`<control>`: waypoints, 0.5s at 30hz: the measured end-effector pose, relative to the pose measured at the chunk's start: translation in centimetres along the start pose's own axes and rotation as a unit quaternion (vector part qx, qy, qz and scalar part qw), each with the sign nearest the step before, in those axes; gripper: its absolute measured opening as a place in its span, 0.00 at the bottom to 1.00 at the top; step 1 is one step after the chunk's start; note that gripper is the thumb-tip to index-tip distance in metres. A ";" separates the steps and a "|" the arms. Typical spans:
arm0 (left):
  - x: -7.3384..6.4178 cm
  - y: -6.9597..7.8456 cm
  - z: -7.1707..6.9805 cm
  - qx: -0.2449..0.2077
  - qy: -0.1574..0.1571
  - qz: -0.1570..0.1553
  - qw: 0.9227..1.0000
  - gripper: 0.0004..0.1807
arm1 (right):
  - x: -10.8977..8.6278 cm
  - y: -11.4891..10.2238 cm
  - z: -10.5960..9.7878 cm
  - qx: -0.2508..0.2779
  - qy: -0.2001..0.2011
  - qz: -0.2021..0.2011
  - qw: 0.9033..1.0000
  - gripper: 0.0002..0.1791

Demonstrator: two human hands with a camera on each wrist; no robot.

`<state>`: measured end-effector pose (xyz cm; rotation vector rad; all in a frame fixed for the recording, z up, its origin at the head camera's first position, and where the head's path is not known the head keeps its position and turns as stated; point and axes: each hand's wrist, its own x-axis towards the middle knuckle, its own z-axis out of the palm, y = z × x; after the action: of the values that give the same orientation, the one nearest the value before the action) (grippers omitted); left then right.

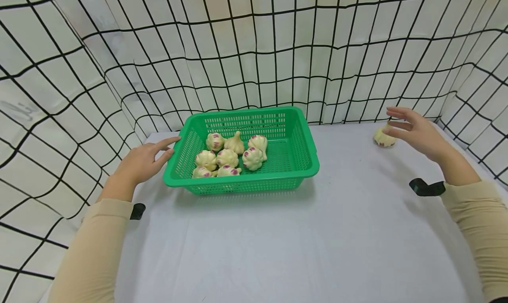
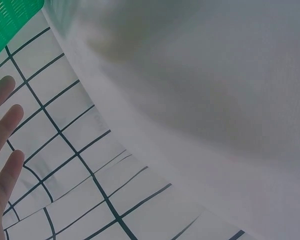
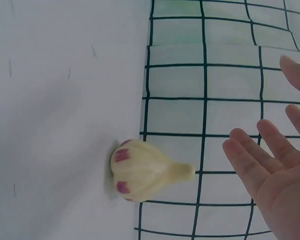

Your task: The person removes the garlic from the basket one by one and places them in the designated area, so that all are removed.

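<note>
A green plastic basket [image 1: 242, 179] stands on the table with several garlic bulbs [image 1: 227, 158], cream with purple streaks, in its left and middle part. At its left rim is my left hand [image 1: 139, 164], fingers extended against or just beside the edge. My right hand [image 1: 420, 135] hovers by a single garlic bulb [image 1: 383, 138] at the far right, fingers spread and nothing held. In the right wrist view that garlic bulb [image 3: 142, 171] sits upright on the table, its stem toward the fingers [image 3: 245, 160] and apart from them. The left wrist view catches only fingers [image 2: 5, 130] and a basket corner [image 2: 10, 25].
White walls with a black grid net [image 1: 274, 51] rise behind and at both sides of the table. A white cloth [image 1: 254, 245] covers the tabletop. Black straps [image 1: 426, 187] show at both wrists.
</note>
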<state>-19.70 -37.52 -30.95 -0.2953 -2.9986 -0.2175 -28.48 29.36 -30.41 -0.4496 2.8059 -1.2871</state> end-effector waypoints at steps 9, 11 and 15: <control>0.0 0.1 -0.1 0.001 -0.005 -0.004 1.000 0.32 | -0.2 -2.7 1.9 0.038 0.005 -0.054 0.998 0.37; 0.0 0.1 -0.1 0.001 -0.005 -0.004 1.000 0.31 | -0.2 -3.2 2.3 0.047 0.006 -0.064 0.997 0.36; 0.0 0.1 -0.1 0.001 -0.005 -0.005 1.000 0.31 | -0.1 -4.0 3.2 0.050 0.001 -0.067 0.996 0.34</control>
<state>-19.68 -37.40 -30.81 -0.2826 -3.0102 -0.2154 -26.94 24.53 -29.54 -0.6424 2.7375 -1.4460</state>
